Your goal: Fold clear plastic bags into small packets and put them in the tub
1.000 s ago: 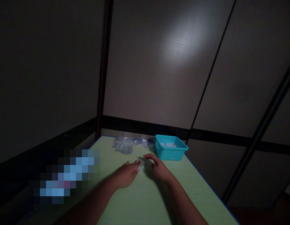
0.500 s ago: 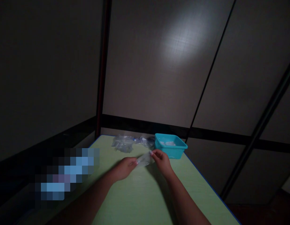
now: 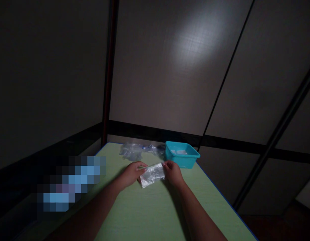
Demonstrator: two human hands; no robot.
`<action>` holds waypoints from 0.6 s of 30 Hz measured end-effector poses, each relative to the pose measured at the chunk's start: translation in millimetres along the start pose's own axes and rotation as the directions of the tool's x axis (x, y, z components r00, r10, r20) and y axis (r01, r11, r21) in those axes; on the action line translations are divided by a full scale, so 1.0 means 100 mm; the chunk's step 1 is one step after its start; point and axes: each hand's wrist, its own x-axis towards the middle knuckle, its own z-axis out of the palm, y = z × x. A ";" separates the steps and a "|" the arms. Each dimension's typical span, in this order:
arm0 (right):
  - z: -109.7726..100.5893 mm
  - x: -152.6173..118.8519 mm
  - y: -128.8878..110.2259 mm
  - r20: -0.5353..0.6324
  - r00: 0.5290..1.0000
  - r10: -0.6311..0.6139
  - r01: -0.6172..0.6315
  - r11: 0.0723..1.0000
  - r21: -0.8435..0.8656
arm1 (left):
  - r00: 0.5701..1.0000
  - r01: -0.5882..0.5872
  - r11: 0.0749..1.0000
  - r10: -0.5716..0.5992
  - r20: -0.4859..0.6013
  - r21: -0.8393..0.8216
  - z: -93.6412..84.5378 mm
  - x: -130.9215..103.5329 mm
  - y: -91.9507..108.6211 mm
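A folded clear plastic bag (image 3: 153, 174) stretches between my two hands, shiny and slightly tilted above the table. My left hand (image 3: 133, 173) pinches its left end, thumb on top and fingers behind. At the other end, my right hand (image 3: 173, 172) is closed on the bag's upper right corner. Just beyond my right hand stands a turquoise plastic basket (image 3: 183, 161) with some pale, clear-looking material inside. Past my left hand, a heap of crumpled clear plastic bags (image 3: 131, 151) lies on the table.
The light green table (image 3: 144, 214) has a blue edge. More crumpled plastic (image 3: 156, 150) lies against the basket's left side. Dark panelled walls (image 3: 160, 83) rise behind the table and at the left. A pixelated patch (image 3: 77, 182) covers the left table edge.
The bag has turned so its broad, shiny face shows and hangs lower at the left. Both hands keep hold, with my left fingers now showing behind the bag.
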 end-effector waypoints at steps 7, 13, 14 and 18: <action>-0.01 -0.02 0.04 0.035 0.999 0.012 -0.004 0.971 -0.237 | 0.985 -0.097 0.933 0.139 -0.098 0.346 -0.04 -0.16 0.15; 0.00 -0.04 0.03 0.039 0.999 0.010 0.004 0.935 -0.355 | 0.890 -0.447 0.670 0.397 0.223 0.592 0.14 -0.29 0.34; 0.00 -0.04 0.03 0.039 0.999 0.011 0.004 0.931 -0.366 | 0.880 -0.470 0.653 0.396 0.262 0.594 0.17 -0.30 0.34; 0.00 -0.04 0.04 0.029 1.000 0.010 0.002 0.917 -0.399 | 0.852 -0.519 0.632 0.330 0.407 0.575 0.21 -0.29 0.24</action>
